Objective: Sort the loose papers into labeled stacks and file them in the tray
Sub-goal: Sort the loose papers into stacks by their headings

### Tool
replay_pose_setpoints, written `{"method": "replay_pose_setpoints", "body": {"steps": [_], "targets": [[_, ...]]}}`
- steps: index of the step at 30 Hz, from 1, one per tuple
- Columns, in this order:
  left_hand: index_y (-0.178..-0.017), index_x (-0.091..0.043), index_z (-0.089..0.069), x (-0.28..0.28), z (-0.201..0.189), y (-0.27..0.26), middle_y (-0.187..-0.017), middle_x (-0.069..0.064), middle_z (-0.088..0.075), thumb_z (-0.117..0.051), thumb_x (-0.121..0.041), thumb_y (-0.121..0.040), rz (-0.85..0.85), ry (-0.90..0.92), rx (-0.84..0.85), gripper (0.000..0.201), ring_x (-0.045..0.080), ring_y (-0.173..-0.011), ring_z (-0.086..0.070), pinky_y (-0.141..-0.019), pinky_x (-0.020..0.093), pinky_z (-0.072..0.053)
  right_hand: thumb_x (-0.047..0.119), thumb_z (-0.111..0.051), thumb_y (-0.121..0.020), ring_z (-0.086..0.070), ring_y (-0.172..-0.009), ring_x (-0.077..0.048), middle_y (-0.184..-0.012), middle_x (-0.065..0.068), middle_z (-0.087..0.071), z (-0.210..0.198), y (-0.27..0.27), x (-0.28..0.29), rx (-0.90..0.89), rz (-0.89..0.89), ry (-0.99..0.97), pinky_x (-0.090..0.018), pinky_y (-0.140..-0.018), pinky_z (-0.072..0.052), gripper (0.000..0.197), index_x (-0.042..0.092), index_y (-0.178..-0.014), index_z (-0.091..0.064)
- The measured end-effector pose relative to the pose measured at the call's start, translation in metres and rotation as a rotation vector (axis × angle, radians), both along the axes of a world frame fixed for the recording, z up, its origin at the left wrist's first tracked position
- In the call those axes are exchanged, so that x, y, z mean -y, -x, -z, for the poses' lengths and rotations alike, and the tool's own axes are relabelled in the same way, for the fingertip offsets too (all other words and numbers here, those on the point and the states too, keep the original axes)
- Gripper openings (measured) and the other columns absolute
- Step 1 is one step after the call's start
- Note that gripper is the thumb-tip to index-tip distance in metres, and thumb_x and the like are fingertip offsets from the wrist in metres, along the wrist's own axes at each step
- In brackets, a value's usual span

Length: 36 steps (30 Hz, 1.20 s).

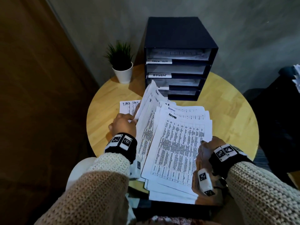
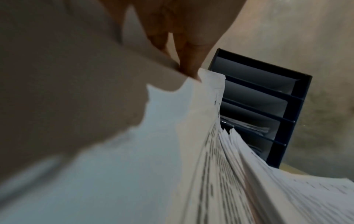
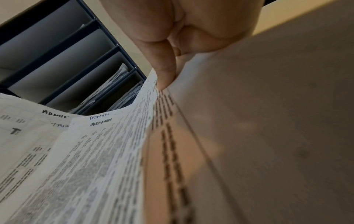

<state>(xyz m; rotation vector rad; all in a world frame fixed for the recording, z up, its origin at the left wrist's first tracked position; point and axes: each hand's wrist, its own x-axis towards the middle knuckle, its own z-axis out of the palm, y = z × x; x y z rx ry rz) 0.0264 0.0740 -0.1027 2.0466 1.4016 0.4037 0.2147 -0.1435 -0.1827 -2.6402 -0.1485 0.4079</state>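
Note:
A thick fanned pile of printed papers (image 1: 177, 143) lies over the near half of the round wooden table (image 1: 227, 114), with "ADMIN" handwritten on the top sheets. My left hand (image 1: 125, 124) pinches the left edges of a few lifted sheets (image 2: 208, 84), which stand up toward the tray. My right hand (image 1: 209, 143) holds the pile's right edge, the thumb (image 3: 164, 75) pressing on the top sheet (image 3: 114, 144). One sheet headed "TASK LIST" (image 1: 128, 106) lies flat at the left. The black file tray (image 1: 178, 62) stands behind, its shelves labelled, one "ADMIN" (image 1: 159, 75).
A small green plant in a white pot (image 1: 122, 69) stands left of the tray by the grey wall. A brown door or panel (image 1: 32, 95) fills the left. Dark furniture (image 1: 279, 111) with more papers sits at the right. The pile overhangs the table's near edge above my lap.

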Motion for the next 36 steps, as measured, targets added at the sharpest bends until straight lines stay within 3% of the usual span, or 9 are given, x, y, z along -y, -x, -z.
{"method": "replay_pose_setpoints", "body": {"steps": [5,8,11,13,16,21,27,33,36], "targets": [[-0.087,-0.023,-0.048,-0.011,-0.018,-0.001,-0.080,0.003,-0.055,-0.048,-0.018,-0.095,-0.047,0.021,0.164,0.008,0.023,-0.061,-0.048,-0.061,0.024,-0.034,0.020,-0.038,-0.100,-0.021,-0.055,-0.015,-0.060,-0.001,-0.016,-0.010,0.003,-0.002,-0.044,-0.039,0.045,-0.018,-0.047,-0.010,0.047,0.016,-0.058,-0.020],[-0.092,-0.020,-0.054,-0.018,-0.042,0.003,-0.080,0.006,-0.057,-0.048,-0.019,-0.094,-0.060,-0.072,0.222,0.006,0.029,-0.074,-0.054,-0.064,0.026,-0.035,0.011,-0.034,-0.100,-0.034,-0.064,-0.013,-0.055,0.002,-0.016,-0.025,0.009,-0.001,0.073,-0.169,0.111,-0.019,-0.052,-0.020,0.051,0.016,-0.054,-0.012],[-0.107,-0.020,-0.059,-0.030,-0.069,0.009,-0.101,0.008,-0.065,-0.049,-0.021,-0.094,-0.088,-0.184,0.286,0.017,0.030,-0.093,-0.058,-0.073,0.027,-0.039,0.016,-0.033,-0.070,-0.004,-0.044,-0.004,-0.047,0.011,-0.002,-0.025,0.010,0.000,0.130,-0.257,0.090,-0.016,-0.045,-0.003,0.034,0.020,-0.051,-0.004],[-0.106,-0.018,-0.061,-0.039,-0.087,0.014,-0.102,0.009,-0.067,-0.051,-0.023,-0.092,-0.101,-0.255,0.372,0.018,0.029,-0.095,-0.060,-0.077,0.030,-0.043,0.029,-0.024,-0.066,-0.006,-0.045,-0.007,-0.046,0.005,-0.014,-0.013,0.007,0.005,0.116,-0.141,-0.148,-0.018,-0.050,-0.002,0.020,0.018,-0.052,-0.016],[-0.097,-0.018,-0.064,-0.046,-0.112,0.018,-0.091,0.004,-0.067,-0.056,-0.024,-0.089,-0.128,-0.301,0.514,0.013,0.021,-0.083,-0.061,-0.074,0.029,-0.047,0.028,-0.042,-0.092,-0.044,-0.066,-0.018,-0.082,-0.015,-0.052,-0.031,0.006,0.014,-0.195,-0.034,-0.237,-0.018,-0.052,-0.027,0.017,0.014,-0.086,-0.051],[-0.102,-0.013,-0.065,-0.038,-0.124,0.015,-0.089,0.001,-0.065,-0.058,-0.022,-0.091,-0.136,-0.214,0.645,0.015,0.009,-0.072,-0.057,-0.054,0.014,-0.041,0.019,-0.047,-0.098,-0.055,-0.111,-0.032,-0.132,-0.018,-0.054,-0.048,-0.002,0.024,-0.293,-0.089,-0.170,-0.029,-0.083,-0.042,0.040,0.004,-0.136,-0.044],[-0.123,-0.008,-0.055,-0.015,-0.057,0.004,-0.120,0.014,-0.062,-0.050,-0.023,-0.096,0.079,0.092,0.203,0.031,0.028,-0.105,-0.058,-0.068,0.020,-0.029,0.033,-0.036,-0.101,-0.051,-0.116,-0.030,-0.144,-0.013,-0.044,-0.059,0.005,0.020,-0.248,-0.101,-0.087,-0.030,-0.090,-0.039,0.052,0.008,-0.146,-0.028],[-0.133,-0.006,-0.046,0.004,0.010,0.012,-0.133,0.017,-0.052,-0.048,-0.031,-0.097,0.149,0.281,-0.099,0.044,0.032,-0.117,-0.052,-0.094,0.032,-0.040,0.046,-0.031,-0.099,-0.055,-0.117,-0.029,-0.143,-0.005,-0.047,-0.051,0.006,0.026,-0.221,-0.145,0.050,-0.031,-0.089,-0.041,0.051,0.019,-0.142,-0.036],[-0.122,-0.006,-0.045,0.011,0.016,0.011,-0.124,0.023,-0.051,-0.043,-0.030,-0.100,0.177,0.340,-0.153,0.033,0.034,-0.106,-0.054,-0.080,0.031,-0.039,0.043,-0.031,-0.100,-0.054,-0.117,-0.029,-0.141,-0.004,-0.049,-0.051,0.008,0.024,-0.277,-0.168,0.039,-0.032,-0.091,-0.041,0.048,0.021,-0.142,-0.036]]}}
